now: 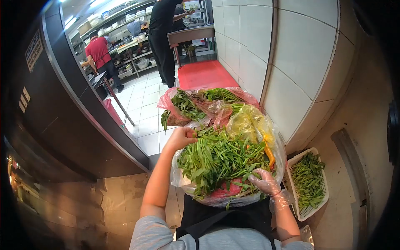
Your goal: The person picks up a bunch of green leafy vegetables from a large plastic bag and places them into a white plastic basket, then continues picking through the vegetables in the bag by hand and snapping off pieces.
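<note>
The bare left hand [182, 138] is curling at the stems of the heaped greens [210, 156], its grip unclear. Across the heap, the gloved right hand [266, 182] is pinching a leafy sprig [252, 174]; right of it, a white basket [319, 203] is holding more greens.

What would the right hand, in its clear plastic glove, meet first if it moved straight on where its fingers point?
The right hand would probably meet the heap of long green leafy stalks first; the gap looks small or none, though depth is unclear.
</note>
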Tool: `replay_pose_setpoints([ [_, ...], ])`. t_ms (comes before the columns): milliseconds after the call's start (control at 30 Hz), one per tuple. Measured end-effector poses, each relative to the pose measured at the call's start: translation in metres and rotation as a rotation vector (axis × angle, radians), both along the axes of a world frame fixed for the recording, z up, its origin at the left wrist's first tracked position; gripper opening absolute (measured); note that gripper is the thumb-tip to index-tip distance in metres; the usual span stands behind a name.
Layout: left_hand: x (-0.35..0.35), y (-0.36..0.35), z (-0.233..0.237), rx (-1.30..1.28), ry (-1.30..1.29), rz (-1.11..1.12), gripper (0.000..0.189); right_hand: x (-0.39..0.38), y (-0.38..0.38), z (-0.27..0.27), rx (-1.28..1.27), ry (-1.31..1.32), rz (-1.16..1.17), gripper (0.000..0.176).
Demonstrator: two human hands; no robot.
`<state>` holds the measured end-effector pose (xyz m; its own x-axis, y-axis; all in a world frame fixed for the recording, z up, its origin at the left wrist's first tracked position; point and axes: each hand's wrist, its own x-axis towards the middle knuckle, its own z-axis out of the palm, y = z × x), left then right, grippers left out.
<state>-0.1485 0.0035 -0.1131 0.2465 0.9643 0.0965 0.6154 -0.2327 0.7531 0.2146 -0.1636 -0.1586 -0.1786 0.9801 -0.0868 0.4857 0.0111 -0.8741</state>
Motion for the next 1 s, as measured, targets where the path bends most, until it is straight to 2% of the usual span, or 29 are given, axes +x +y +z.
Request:
replay_pose_setpoints([
  [67,0.001,-0.041,0.061,0.020,-0.032,-0.043,0.017,-0.003,0.001,0.011,-0.050,0.079,0.014,0.032],
  [100,-0.001,-0.051,0.076,0.029,-0.048,-0.066,0.016,-0.006,0.001,0.018,-0.076,0.095,0.011,0.032],
  [133,-0.009,-0.052,0.079,0.000,-0.189,-0.098,0.012,-0.008,0.002,0.014,-0.067,0.103,0.014,0.032],
  [200,-0.019,-0.041,0.077,0.203,-0.133,0.075,0.010,-0.009,0.008,-0.003,-0.046,0.116,0.022,0.032],
  [233,-0.024,-0.041,0.080,0.475,0.126,0.088,0.011,-0.009,0.013,-0.011,-0.049,0.147,0.079,0.033],
  [333,-0.008,-0.052,0.086,0.132,-0.222,-0.132,0.013,-0.014,0.010,-0.008,-0.069,0.182,0.057,0.034],
  [367,-0.001,-0.051,0.087,0.118,-0.170,-0.065,0.013,-0.015,0.010,-0.004,-0.066,0.152,0.069,0.035],
  [467,0.007,-0.036,0.070,0.221,-0.037,-0.061,0.013,-0.017,0.007,0.014,-0.045,0.093,0.077,0.034],
  [500,0.019,-0.045,0.075,0.175,-0.049,-0.094,0.015,-0.018,0.008,0.004,0.053,0.115,0.052,0.035],
  [667,0.057,-0.042,0.066,0.210,0.014,-0.177,0.018,-0.076,0.018,0.058,0.271,-0.104,0.485,0.037],
  [733,0.066,-0.042,0.069,0.232,0.054,-0.223,0.018,-0.115,0.020,0.042,0.566,-0.217,0.536,0.037],
  [833,0.065,-0.043,0.072,0.239,0.098,-0.224,0.020,-0.150,0.034,0.011,0.719,-0.603,0.565,0.035],
  [933,0.041,-0.044,0.092,0.449,0.047,-0.186,0.022,-0.163,0.039,-0.032,0.482,-0.676,0.515,0.038],
  [1000,0.012,-0.035,0.099,0.363,-0.239,-0.140,0.013,-0.160,0.032,-0.057,0.685,-0.666,0.493,0.036],
])
